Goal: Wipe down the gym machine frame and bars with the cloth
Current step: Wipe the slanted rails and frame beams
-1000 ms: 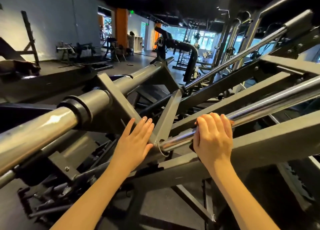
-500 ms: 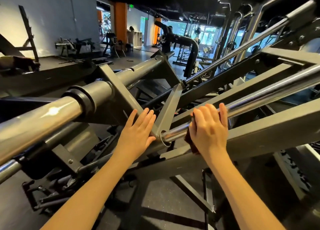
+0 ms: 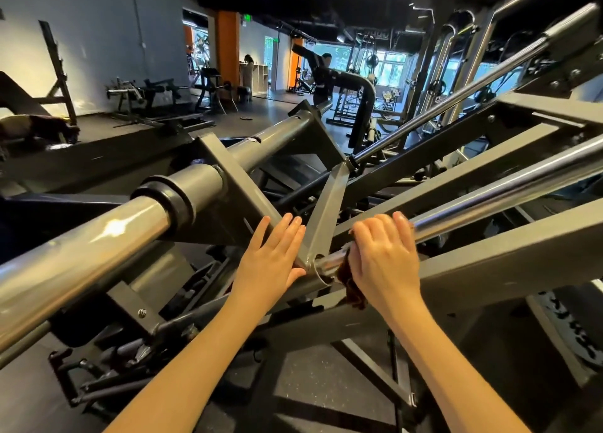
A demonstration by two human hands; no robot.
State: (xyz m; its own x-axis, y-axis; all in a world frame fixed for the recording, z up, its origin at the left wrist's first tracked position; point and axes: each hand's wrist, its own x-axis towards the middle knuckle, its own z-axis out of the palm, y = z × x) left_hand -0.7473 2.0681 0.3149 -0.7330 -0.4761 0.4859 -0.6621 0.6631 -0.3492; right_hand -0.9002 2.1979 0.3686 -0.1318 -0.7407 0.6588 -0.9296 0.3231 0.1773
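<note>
- Grips the brown cloth (image 3: pixel 350 287) around the low end of the chrome bar (image 3: pixel 489 201) with the right hand (image 3: pixel 385 259), fingers curled over the top, centre of the frame.
- Braces the left hand (image 3: pixel 270 256), fingers straight and close together, flat against the grey frame plate (image 3: pixel 235 201) just left of the bar's socket, apparently for steadiness.
- Faces a long open run of bar toward the upper right.
- Crowds near the socket: slanted strut (image 3: pixel 328 210) and frame beam (image 3: pixel 505 253) close beside the knuckles, little room for the cloth.
</note>
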